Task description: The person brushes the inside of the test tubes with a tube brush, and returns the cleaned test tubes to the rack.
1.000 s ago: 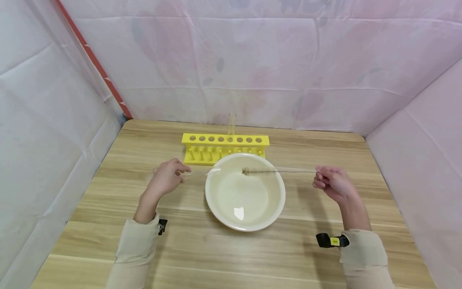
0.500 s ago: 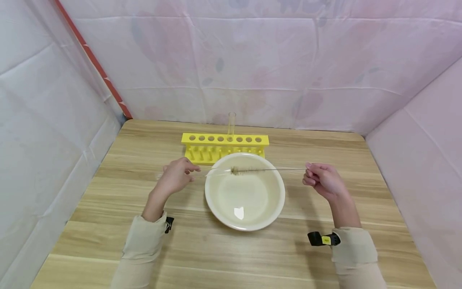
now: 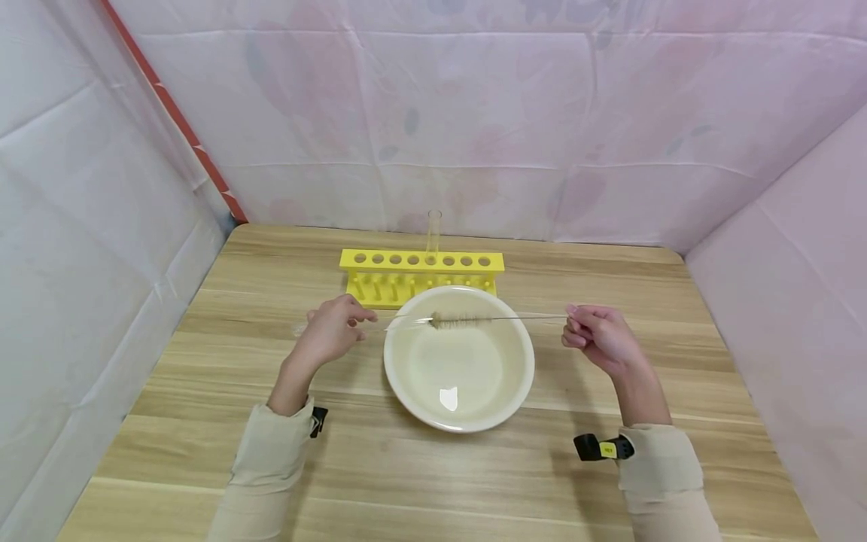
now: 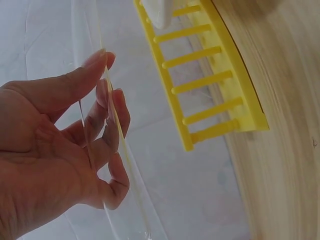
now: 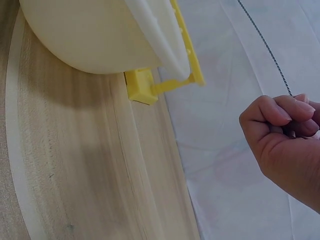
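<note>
My left hand (image 3: 330, 331) pinches a clear glass test tube (image 4: 114, 125) between thumb and fingertips, left of the basin. The tube lies roughly level, its right end over the basin's left rim. My right hand (image 3: 606, 337) grips the twisted wire handle (image 5: 267, 47) of a test tube brush (image 3: 460, 321). Its tan bristles hang above the cream basin (image 3: 459, 427), pointing left. The brush tip meets the tube's right end; whether it sits inside, I cannot tell. In the right wrist view the handle's end is hidden in the curled fingers.
Behind the basin stands a yellow test tube rack (image 3: 421, 261), partly covered by the basin's rim. Another clear test tube (image 3: 433, 235) stands upright in it. Pale cloth walls (image 3: 474, 135) enclose the back and sides of the wooden table (image 3: 433, 489).
The left hand has moved right with the tube, then stayed put. The right hand has moved left with the brush, so the gap between brush tip and tube has closed.
</note>
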`<state>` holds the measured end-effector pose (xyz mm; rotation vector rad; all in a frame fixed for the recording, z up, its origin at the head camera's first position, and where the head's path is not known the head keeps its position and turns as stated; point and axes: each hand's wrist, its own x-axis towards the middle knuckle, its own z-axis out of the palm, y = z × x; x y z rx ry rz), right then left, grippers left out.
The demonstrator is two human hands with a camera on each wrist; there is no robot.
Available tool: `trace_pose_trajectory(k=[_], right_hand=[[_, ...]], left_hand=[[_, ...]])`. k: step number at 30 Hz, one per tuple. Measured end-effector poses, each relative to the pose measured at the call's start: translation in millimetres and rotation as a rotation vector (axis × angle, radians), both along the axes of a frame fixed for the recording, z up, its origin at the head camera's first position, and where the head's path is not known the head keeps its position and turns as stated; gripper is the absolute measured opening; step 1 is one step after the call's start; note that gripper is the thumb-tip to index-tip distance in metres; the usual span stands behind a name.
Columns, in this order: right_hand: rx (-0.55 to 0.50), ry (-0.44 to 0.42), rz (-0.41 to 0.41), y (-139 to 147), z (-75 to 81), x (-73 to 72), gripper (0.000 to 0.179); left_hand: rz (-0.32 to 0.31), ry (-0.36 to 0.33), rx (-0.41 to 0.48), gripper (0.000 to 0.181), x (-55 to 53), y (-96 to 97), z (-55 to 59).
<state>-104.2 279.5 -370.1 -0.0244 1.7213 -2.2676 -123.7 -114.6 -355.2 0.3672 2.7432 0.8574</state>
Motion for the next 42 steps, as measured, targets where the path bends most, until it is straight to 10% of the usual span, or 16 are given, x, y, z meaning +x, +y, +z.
trace_pose_trajectory(k=[42], right_hand=[[0.098, -0.021, -0.025, -48, 7.2, -8.2, 0.04]], left_hand=[[0.006, 0.029, 0.066, 0.032, -3.5, 31.1, 13.4]])
